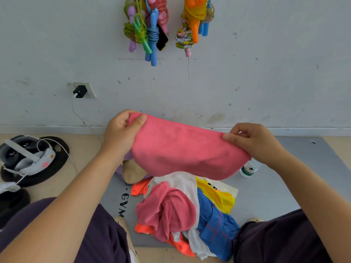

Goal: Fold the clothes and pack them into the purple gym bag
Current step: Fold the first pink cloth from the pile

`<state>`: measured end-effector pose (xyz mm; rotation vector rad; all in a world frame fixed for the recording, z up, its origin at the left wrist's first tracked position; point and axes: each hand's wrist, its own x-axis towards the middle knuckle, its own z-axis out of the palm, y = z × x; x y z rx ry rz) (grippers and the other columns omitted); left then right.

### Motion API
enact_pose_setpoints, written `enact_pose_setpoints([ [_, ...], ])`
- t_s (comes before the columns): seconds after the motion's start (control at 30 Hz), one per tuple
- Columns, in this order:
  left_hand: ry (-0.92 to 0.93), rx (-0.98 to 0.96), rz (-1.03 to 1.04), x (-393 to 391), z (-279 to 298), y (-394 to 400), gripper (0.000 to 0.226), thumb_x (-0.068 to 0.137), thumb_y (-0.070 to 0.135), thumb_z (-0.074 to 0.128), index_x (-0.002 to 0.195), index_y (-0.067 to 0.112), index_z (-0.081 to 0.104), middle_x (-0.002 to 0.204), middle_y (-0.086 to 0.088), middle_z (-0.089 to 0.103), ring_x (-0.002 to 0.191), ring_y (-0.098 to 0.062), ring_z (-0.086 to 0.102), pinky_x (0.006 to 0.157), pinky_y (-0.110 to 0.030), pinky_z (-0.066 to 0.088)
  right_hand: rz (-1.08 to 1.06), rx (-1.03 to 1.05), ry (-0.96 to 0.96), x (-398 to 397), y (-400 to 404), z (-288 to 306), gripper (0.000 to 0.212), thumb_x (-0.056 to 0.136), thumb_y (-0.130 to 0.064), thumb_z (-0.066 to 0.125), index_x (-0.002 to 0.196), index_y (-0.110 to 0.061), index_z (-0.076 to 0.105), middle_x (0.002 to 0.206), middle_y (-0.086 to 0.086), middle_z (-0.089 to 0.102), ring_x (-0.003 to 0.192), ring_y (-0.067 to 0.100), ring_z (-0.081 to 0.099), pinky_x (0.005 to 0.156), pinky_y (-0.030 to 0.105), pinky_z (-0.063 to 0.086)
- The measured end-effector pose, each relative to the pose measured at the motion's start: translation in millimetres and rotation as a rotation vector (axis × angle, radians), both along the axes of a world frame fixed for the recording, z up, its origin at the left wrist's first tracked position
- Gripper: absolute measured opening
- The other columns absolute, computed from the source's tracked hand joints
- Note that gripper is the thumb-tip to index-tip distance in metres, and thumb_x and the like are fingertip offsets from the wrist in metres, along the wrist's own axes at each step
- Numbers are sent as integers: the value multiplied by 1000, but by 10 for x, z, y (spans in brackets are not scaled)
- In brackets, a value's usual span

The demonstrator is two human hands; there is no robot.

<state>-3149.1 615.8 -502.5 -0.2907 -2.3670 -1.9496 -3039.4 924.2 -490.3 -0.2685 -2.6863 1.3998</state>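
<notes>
Two hands [121,130] pinch fuzzy pink cloth [188,150].

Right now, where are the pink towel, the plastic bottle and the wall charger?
pink towel [182,149]: head view, middle of the cloth held up between both hands.
plastic bottle [247,169]: head view, its green-and-white label, below the towel's right corner.
wall charger [80,91]: head view, its black body in the socket.

Single head-worn wide-angle view, looking forward and steeply down, close over both forearms and the grey mat [275,190] on the floor, lap at the bottom edge, wall [266,63] filling the upper half, strong wide-angle curvature at the edges
</notes>
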Motion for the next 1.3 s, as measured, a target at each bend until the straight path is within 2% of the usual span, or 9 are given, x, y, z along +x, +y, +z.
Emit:
enact_pose_setpoints([
  [0.13,89,-219,131,-44,-30,-60,21,86,32,72,81,11,71,78,-10,71,70,-14,60,69,-39,50,-22,-39,11,13,-10,19,8,89,-22,70,82,-18,69,53,-3,60,40,9,49,44,16,40],
  [0.23,78,-358,111,-18,-66,-26,13,84,34,74,74,26,74,71,9,72,69,-10,66,70,-37,53,98,-70,-51,60,-92,21,15,95,-12,60,105,-23,61,54,9,59,44,19,57,51,32,48],
  [0.33,-53,-255,-62,99,-90,89,12,84,29,75,73,34,74,68,13,71,56,-6,62,52,-29,54,278,-241,-113,139,-246,66,12,97,-8,56,103,-18,60,63,18,63,52,27,63,55,35,52],
  [0.57,-250,4,-339,458,-122,464,4,80,21,77,78,17,75,71,0,73,65,-12,69,59,-24,58,484,-367,-189,226,-556,73,30,90,0,64,117,-14,64,102,9,74,98,31,69,75,32,55],
  [0.63,-278,37,-393,505,-107,496,13,71,31,79,76,19,76,75,-5,75,70,-16,72,63,-23,57,434,-289,-132,223,-582,85,27,90,-3,64,114,-16,67,100,1,76,97,28,69,77,33,57],
  [0.8,-354,98,-490,547,-91,516,24,75,35,74,88,16,78,90,-12,76,87,-23,73,77,-29,58,263,-73,39,241,-613,100,6,88,-18,69,90,-18,75,68,-4,69,57,11,61,61,18,47],
  [1.07,-374,83,-509,628,-50,547,18,87,28,69,94,13,78,99,-14,75,99,-30,71,85,-32,58,247,205,261,309,-691,175,9,75,-22,81,76,-15,75,97,1,53,88,8,53,77,16,43],
  [1.2,-354,69,-548,651,-18,535,42,71,54,76,94,19,78,100,-13,75,101,-33,70,97,-48,53,199,273,278,301,-691,192,17,76,-22,81,77,-7,73,103,5,54,90,17,56,78,24,46],
  [1.3,-246,-9,-561,651,-14,528,36,64,49,81,92,26,78,96,-6,76,101,-30,69,98,-51,51,224,318,313,302,-693,183,22,77,-30,78,76,-8,73,103,5,55,88,19,57,77,28,48],
])
